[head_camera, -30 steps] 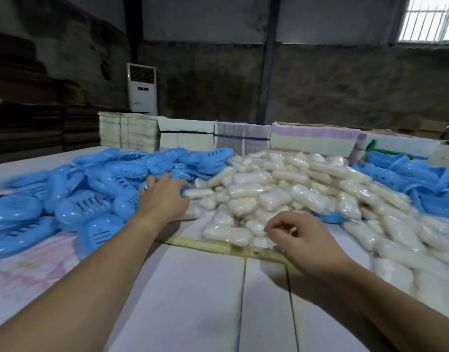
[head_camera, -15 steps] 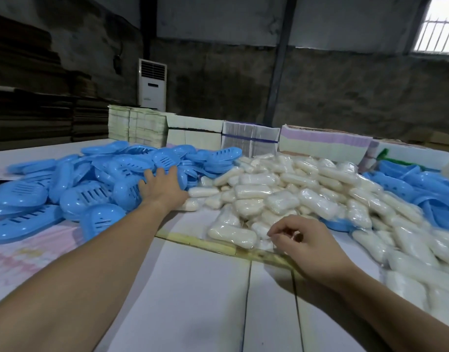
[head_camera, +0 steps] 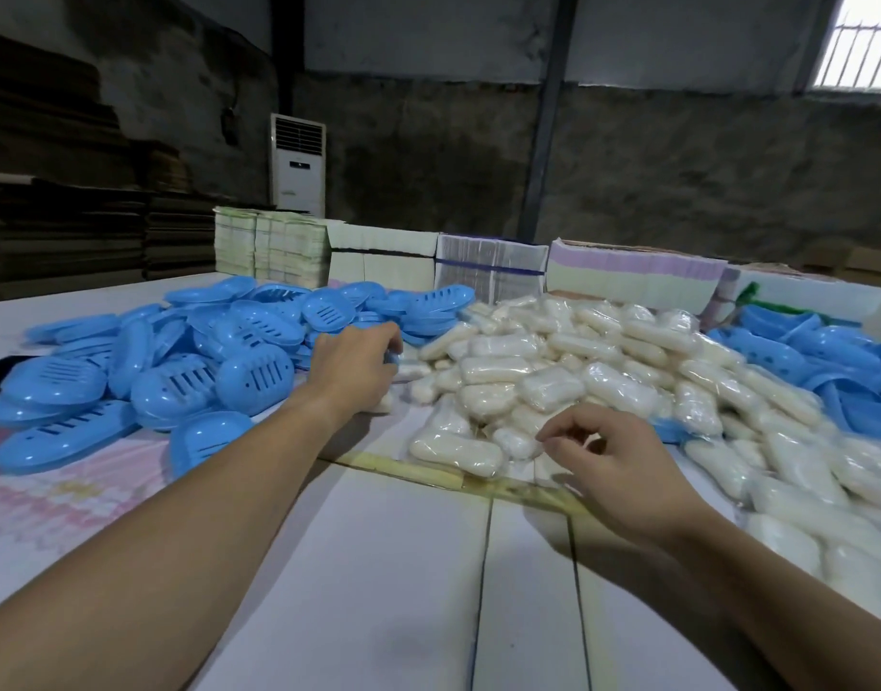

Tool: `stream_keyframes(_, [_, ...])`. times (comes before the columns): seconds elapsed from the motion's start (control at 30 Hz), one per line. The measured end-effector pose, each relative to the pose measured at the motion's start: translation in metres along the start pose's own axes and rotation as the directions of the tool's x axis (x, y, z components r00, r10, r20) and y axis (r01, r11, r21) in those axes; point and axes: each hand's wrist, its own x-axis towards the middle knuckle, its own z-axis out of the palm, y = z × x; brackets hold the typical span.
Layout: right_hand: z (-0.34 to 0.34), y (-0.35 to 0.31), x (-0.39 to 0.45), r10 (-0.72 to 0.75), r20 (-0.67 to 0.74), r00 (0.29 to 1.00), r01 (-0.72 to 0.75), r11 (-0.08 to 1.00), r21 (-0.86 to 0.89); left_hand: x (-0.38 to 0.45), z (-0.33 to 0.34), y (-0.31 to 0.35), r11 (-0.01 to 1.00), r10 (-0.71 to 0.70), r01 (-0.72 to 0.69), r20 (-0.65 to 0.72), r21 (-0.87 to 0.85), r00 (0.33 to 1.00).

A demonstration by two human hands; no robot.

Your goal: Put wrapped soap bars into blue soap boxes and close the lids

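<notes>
Left hand (head_camera: pixel 352 361) grips glossy slotted blue box (head_camera: pixel 391 358); right hand (head_camera: pixel 623 466) curled empty over crinkly wrapped bars (head_camera: pixel 553 386).

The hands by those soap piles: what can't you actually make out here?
- Left hand, head view: its fingertips curl into the blue soap boxes; whether they grip one is hidden by the hand itself.
- Right hand: whether it pinches wrapper film is too small to tell.
- Right-side blue pile: cut off by the frame edge.
- Paper stacks: print unreadable.

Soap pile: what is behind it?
Behind the soap pile stand banded paper stacks along the table's far edge, then a dark wall. Their lower parts are hidden by the pile.
</notes>
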Motion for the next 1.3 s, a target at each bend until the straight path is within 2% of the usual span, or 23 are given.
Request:
stream_keyframes(0.1, [-0.009, 0.000, 0.003, -0.049, -0.087, 0.995, 0.045, 0.998, -0.049, -0.013, -0.027, 0.048, 0.951, 0.158, -0.182, -0.114, -0.250, 0.981])
stream_keyframes(0.2, [-0.026, 0.001, 0.008, -0.016, -0.236, 0.972, 0.001, 0.998, -0.063, -0.044, -0.039, 0.108, 0.827, 0.446, -0.471, -0.152, -0.306, 0.882])
stream_keyframes(0.27, [-0.038, 0.003, 0.009, 0.012, -0.311, 0.950, -0.045, 0.994, -0.098, -0.068, -0.029, 0.135, 0.744, 0.590, -0.590, -0.105, -0.313, 0.801])
stream_keyframes(0.4, [-0.065, 0.011, 0.012, 0.089, -0.409, 0.908, -0.175, 0.968, -0.179, -0.098, -0.001, 0.145, 0.645, 0.752, -0.695, 0.100, -0.319, 0.652])
stream_keyframes(0.47, [-0.080, 0.019, 0.015, 0.180, -0.352, 0.918, -0.315, 0.873, -0.373, -0.100, 0.002, 0.135, 0.613, 0.781, -0.708, 0.135, -0.351, 0.610])
stream_keyframes(0.53, [-0.094, 0.025, 0.017, 0.318, -0.266, 0.910, -0.414, 0.648, -0.640, -0.094, 0.000, 0.124, 0.655, 0.740, -0.635, 0.179, -0.411, 0.648])
stream_keyframes(0.57, [-0.099, 0.028, 0.017, 0.366, -0.244, 0.898, -0.422, 0.559, -0.714, -0.089, -0.001, 0.119, 0.678, 0.714, -0.591, 0.200, -0.436, 0.671])
stream_keyframes(0.6, [-0.104, 0.029, 0.018, 0.392, -0.236, 0.889, -0.424, 0.513, -0.746, -0.085, -0.001, 0.115, 0.695, 0.693, -0.555, 0.221, -0.456, 0.687])
stream_keyframes(0.83, [-0.108, 0.033, 0.012, 0.543, -0.175, 0.822, -0.474, 0.479, -0.739, -0.076, 0.007, 0.096, 0.769, 0.615, -0.426, 0.370, -0.477, 0.696])
stream_keyframes(1.03, [-0.104, 0.031, 0.008, 0.530, -0.246, 0.812, -0.486, 0.380, -0.787, -0.074, 0.007, 0.094, 0.748, 0.603, -0.380, 0.318, -0.545, 0.731])
stream_keyframes(1.17, [-0.097, 0.036, 0.005, 0.532, -0.242, 0.811, -0.483, 0.378, -0.790, -0.078, 0.005, 0.100, 0.679, 0.670, -0.458, 0.230, -0.573, 0.706])
stream_keyframes(1.3, [-0.094, 0.042, 0.007, 0.507, -0.257, 0.822, -0.484, 0.387, -0.785, -0.084, 0.004, 0.108, 0.662, 0.686, -0.494, 0.190, -0.563, 0.703])
